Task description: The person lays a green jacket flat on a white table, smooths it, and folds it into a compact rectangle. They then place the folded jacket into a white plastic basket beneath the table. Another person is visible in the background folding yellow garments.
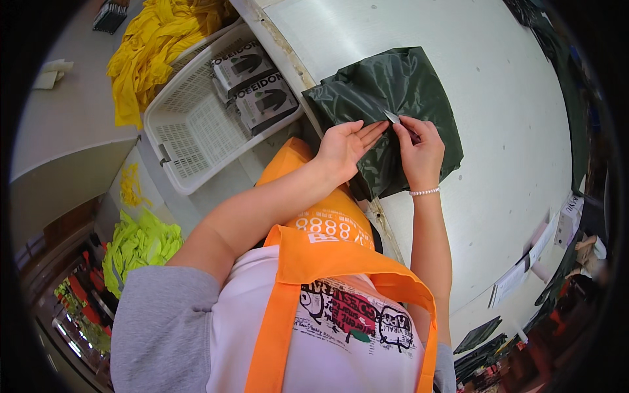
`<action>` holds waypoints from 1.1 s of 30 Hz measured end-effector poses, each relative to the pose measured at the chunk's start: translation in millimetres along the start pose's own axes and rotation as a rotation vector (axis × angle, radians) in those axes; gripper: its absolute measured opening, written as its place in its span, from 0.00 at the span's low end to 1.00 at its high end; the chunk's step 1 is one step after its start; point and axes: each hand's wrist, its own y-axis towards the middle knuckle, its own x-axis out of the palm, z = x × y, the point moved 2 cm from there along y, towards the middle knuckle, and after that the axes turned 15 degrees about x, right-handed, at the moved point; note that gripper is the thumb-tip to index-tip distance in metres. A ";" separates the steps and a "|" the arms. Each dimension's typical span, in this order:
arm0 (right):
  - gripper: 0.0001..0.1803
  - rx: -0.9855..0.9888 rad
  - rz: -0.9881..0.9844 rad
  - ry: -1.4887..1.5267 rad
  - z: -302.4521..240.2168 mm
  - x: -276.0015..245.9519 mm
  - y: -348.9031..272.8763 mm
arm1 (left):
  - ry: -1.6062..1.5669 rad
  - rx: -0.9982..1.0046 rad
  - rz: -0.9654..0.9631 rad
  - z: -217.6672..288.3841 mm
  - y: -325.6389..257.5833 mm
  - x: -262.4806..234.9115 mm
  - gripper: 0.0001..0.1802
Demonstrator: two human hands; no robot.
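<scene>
A dark green, shiny fabric piece (419,85) lies bunched on the white table at its near-left edge. My right hand (420,149), with a beaded bracelet at its wrist, grips thread snips (391,116); their pointed metal blades show beyond the fingertips, and most of the handle is hidden in the hand. Palm turned up, my left hand (342,149) has its fingers stretched out over the fabric. Its fingertips come close to the blades. Whether a bit of fabric or thread sits at those fingertips, I cannot tell.
Left of the table (511,164) stands a white plastic basket (190,134) with several packaged dark garments (262,105). Yellow fabric (154,39) is heaped behind it. Lime-green fabric (141,245) lies lower left. Papers (508,285) and dark fabric line the table's right side.
</scene>
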 end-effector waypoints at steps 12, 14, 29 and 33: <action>0.15 0.366 0.561 0.040 224.6 -142.0 -3.8 | 0.216 -0.105 0.031 20.2 -21.5 -4.1 0.23; 0.18 0.491 0.765 -0.141 348.8 -195.3 -33.1 | 0.275 -0.135 0.054 30.8 -28.2 -17.4 0.21; 0.32 0.452 0.497 -0.052 168.6 -99.6 -71.6 | 2.205 0.922 -1.038 105.7 92.9 37.4 0.36; 0.52 0.560 0.388 0.105 58.8 22.6 -67.3 | 2.127 0.732 -1.154 78.5 113.5 24.4 0.42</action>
